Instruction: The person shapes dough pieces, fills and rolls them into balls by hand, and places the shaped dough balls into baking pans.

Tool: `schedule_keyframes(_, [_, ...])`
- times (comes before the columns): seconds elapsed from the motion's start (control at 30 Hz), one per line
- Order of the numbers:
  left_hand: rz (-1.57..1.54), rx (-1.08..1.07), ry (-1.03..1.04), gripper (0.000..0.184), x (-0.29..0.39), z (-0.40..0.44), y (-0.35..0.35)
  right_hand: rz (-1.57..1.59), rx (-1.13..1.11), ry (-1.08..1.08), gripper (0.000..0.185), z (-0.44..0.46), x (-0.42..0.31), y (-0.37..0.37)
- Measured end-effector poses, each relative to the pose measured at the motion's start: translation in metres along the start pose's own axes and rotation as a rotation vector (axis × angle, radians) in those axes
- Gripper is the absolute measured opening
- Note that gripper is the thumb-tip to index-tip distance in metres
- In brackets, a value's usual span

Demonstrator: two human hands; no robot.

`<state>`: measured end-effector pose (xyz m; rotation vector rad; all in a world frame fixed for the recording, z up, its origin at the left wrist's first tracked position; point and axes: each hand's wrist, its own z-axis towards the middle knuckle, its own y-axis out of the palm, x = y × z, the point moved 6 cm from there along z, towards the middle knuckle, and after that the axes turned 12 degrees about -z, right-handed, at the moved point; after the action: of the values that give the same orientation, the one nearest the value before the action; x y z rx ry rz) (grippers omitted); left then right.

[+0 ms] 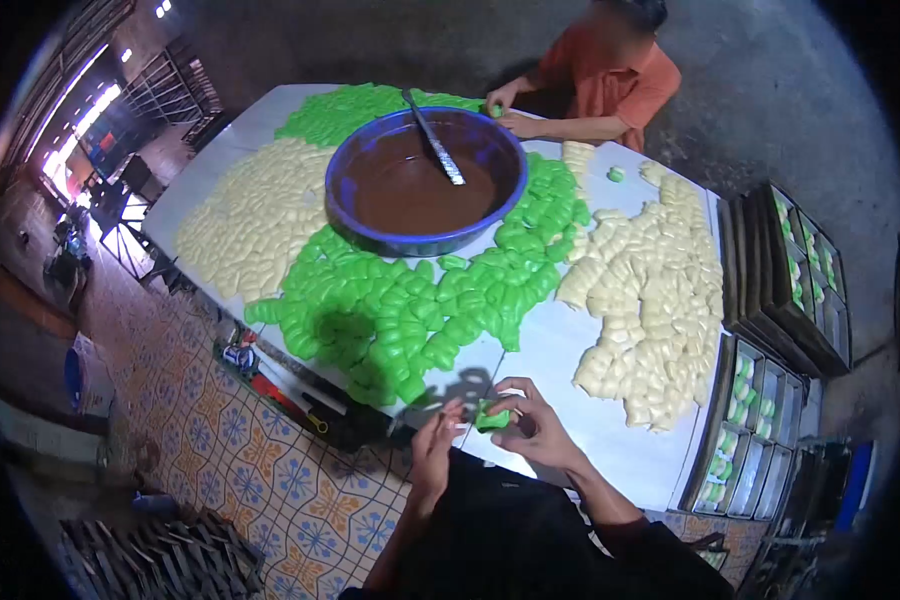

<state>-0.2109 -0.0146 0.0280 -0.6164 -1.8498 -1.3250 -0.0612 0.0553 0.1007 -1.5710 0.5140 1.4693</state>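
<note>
My right hand (pixel 535 428) is closed in a pinch on a small green dough piece (pixel 491 416), held just over the near edge of the table. To its left, my left hand (pixel 436 446) is raised with its fingers stretched upward and apart from the piece; nothing shows in it. Beyond my hands, many soft green dough pieces (pixel 400 310) lie pressed together on the white tabletop (pixel 545 360). A large blue basin (pixel 340 215) stands among them, with brown filling (pixel 400 185) inside and a long metal spatula (pixel 434 140) leaning on its rim.
Cream dough pieces cover the table at right (pixel 660 300) and left (pixel 255 200). Across from me a person in an orange shirt (pixel 650 90) handles a green piece. Metal trays (pixel 760 475) with green-and-white pieces stand at right; more trays are stacked behind. Tools hang at the left edge.
</note>
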Motion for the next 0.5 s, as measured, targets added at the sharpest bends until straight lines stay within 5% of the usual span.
schedule_keyframes(0.07, [-0.058,-0.188,-0.07,0.034,-0.021,0.006,0.022,0.102,0.033,-0.008,0.034,-0.001,0.001,-0.012])
schedule_keyframes(0.13, [0.074,-0.24,0.088,0.028,0.009,0.012,0.068,-0.12,0.282,-0.027,0.02,-0.002,-0.011,-0.024])
schedule_keyframes(0.2, [0.153,-0.121,0.1,0.022,-0.002,0.023,0.073,-0.202,0.361,0.0,0.018,0.0,0.005,-0.03])
schedule_keyframes(0.27, [0.239,-0.095,0.087,0.017,-0.009,0.029,0.082,-0.006,0.4,0.097,0.02,0.01,0.023,-0.047])
schedule_keyframes(0.33, [0.331,-0.154,0.062,0.014,-0.008,0.035,0.094,-0.216,0.39,-0.029,0.042,0.014,-0.005,-0.063])
schedule_keyframes(0.37, [-0.213,-0.316,-0.131,0.017,-0.039,0.043,0.087,-0.139,0.329,-0.116,0.044,0.017,-0.006,-0.058])
schedule_keyframes(0.4, [-0.735,-0.169,-0.45,0.028,-0.054,0.044,0.097,-0.061,0.269,-0.202,0.046,0.018,-0.003,-0.049])
schedule_keyframes(0.47, [-1.177,-0.432,-0.696,0.051,-0.058,0.052,0.116,0.05,0.22,-0.139,0.055,0.028,0.018,-0.057])
schedule_keyframes(0.5, [-1.164,-0.465,-0.766,0.068,-0.052,0.057,0.123,0.194,0.177,-0.087,0.061,0.033,0.024,-0.061])
